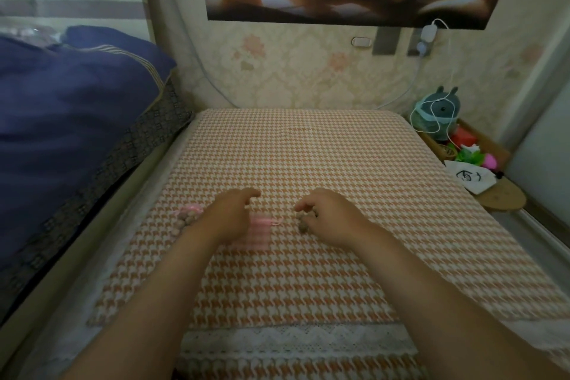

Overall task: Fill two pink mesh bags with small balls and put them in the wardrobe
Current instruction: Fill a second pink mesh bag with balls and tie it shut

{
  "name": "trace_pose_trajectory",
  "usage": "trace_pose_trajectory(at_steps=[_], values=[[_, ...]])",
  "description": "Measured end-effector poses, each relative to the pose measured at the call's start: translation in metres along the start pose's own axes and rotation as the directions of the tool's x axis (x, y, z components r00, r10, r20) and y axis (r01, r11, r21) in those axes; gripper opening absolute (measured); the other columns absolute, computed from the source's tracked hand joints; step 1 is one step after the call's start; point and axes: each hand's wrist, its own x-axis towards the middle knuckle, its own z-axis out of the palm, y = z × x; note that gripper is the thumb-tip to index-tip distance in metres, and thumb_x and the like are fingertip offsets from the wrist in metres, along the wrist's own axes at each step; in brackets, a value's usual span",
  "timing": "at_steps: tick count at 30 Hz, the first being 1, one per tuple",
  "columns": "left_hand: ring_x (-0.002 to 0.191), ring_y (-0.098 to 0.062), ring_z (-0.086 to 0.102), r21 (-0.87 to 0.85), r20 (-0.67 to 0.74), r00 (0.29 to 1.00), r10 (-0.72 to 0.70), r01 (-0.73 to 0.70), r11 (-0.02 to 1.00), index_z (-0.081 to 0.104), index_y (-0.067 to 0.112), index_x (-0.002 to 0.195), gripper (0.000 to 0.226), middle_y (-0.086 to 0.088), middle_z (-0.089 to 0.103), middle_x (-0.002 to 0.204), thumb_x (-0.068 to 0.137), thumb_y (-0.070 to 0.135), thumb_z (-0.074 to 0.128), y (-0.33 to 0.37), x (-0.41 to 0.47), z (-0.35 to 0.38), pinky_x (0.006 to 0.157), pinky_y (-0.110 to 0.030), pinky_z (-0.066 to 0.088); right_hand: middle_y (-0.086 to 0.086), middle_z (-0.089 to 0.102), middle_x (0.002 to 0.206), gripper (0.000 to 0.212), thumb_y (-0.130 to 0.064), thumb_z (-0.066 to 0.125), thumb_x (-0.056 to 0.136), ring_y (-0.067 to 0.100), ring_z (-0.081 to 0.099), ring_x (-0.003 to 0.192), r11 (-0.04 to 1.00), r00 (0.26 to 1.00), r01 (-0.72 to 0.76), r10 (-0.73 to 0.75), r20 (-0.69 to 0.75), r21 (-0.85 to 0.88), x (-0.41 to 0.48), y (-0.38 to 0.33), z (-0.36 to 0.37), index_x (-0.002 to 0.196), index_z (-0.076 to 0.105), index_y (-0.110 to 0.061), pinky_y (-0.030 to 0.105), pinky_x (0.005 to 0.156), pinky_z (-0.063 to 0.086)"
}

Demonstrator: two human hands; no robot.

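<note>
A pink mesh bag (188, 217) bulging with small brownish balls lies on the houndstooth cloth (308, 151), left of my hands. A second pink mesh bag (258, 233) lies flat, partly under my left hand (229, 214), whose fingers are loosely curled above it and hold nothing. My right hand (327, 214) is curled over a small heap of loose balls (303, 224); a few show under its fingers. Whether it pinches any ball is hidden by the fingers.
A blue quilt (77, 108) is piled on the bed at the left. At the right, a low shelf holds a plush toy (436, 114), a white cable, a red box and a white pouch (470, 177). A poster hangs on the papered wall behind.
</note>
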Motion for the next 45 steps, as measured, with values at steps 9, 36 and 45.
trace_pose_trajectory(at_steps=[9,36,45], values=[[0.092,-0.015,0.060,-0.076,0.220,0.974,-0.056,0.074,0.994,0.055,0.032,0.128,0.031,0.000,0.055,0.125,0.098,0.028,0.049,-0.015,0.005,-0.007,0.075,-0.030,0.054,-0.005,0.074,0.102,0.021,-0.027,0.057,0.096,0.018,0.068,0.091,0.957,0.992,-0.078,0.102,0.075,-0.281,0.035,-0.013,0.019,0.105,0.076,-0.027,0.037,0.082,0.058],[0.067,-0.015,0.067,-0.253,-0.020,0.998,0.068,-0.071,0.965,0.064,0.027,0.077,0.015,0.004,0.070,0.078,0.088,0.018,0.068,0.001,-0.019,-0.016,0.064,-0.032,0.056,-0.014,0.065,0.109,0.018,-0.034,0.057,0.099,0.000,0.058,0.094,0.975,0.994,0.035,-0.010,-0.112,0.219,-0.002,-0.034,0.020,0.110,0.070,-0.027,0.027,0.087,0.049],[0.052,-0.009,0.068,-0.291,-0.032,0.987,0.159,-0.161,0.943,0.061,0.033,0.081,0.013,0.009,0.072,0.080,0.092,0.028,0.064,0.029,-0.051,-0.034,0.054,-0.030,0.053,-0.019,0.066,0.106,0.023,-0.032,0.064,0.096,-0.004,0.058,0.076,0.966,0.954,0.252,-0.238,-0.183,0.054,-0.017,-0.046,-0.006,0.118,0.071,-0.031,0.015,0.076,0.047]])
